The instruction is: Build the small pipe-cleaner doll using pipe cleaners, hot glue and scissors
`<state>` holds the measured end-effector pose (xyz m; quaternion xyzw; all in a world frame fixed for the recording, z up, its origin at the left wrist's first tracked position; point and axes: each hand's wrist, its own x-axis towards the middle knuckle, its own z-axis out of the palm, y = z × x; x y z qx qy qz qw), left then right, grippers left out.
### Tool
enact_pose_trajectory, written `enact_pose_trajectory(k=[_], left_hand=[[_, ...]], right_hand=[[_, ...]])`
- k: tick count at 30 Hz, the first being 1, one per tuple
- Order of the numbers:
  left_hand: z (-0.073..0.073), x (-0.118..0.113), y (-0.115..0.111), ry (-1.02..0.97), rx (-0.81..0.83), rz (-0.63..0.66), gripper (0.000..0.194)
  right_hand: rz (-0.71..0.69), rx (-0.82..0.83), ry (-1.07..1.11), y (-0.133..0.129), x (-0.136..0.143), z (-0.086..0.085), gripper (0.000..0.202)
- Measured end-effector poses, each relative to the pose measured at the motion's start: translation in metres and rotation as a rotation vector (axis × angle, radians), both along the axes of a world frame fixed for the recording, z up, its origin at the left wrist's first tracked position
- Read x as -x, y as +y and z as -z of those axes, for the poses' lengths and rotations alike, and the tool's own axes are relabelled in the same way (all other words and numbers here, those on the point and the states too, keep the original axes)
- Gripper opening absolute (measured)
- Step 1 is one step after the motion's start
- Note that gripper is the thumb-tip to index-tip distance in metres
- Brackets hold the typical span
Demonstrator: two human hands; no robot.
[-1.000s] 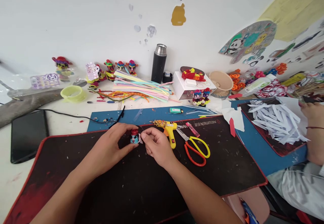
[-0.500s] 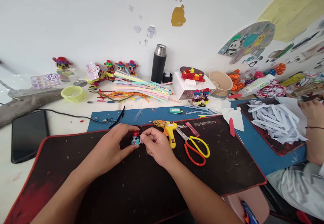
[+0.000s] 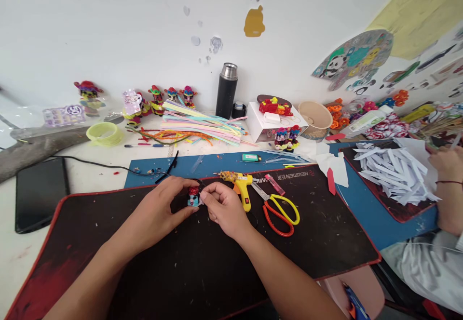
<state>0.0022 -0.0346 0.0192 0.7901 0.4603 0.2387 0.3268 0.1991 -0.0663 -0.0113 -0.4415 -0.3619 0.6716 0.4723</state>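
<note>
A small figurine (image 3: 193, 198) with a red top and a light-blue body is held over the dark mat (image 3: 173, 272). Thumb and fingers of my left hand (image 3: 164, 204) curve around it from the left. My right hand (image 3: 222, 209) pinches at its right side; a small pale bit shows by the fingertips, too small to name. Just beyond my right hand lies a yellow glue gun (image 3: 243, 187), its nozzle end crusted. Scissors (image 3: 277, 209) with one red and one yellow handle rest to the right of it.
Pastel pipe cleaners (image 3: 202, 123) lie in a pile at the back, near a black thermos (image 3: 226, 91). A phone (image 3: 41, 194) is at far left. On the right, a co-worker's hand (image 3: 448, 161) is beside a heap of white paper strips (image 3: 394, 173).
My hands and the figurine stay almost still. At far right, the co-worker's hand has shifted slightly and now shows a pale strip at its fingers.
</note>
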Motion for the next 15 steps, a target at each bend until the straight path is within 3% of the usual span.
enact_pose_trajectory(k=[15], left_hand=[[-0.0011, 0.0018, 0.0003, -0.001, -0.017, -0.025, 0.039]], right_hand=[[0.011, -0.023, -0.001, -0.0003, -0.001, 0.0022, 0.04]])
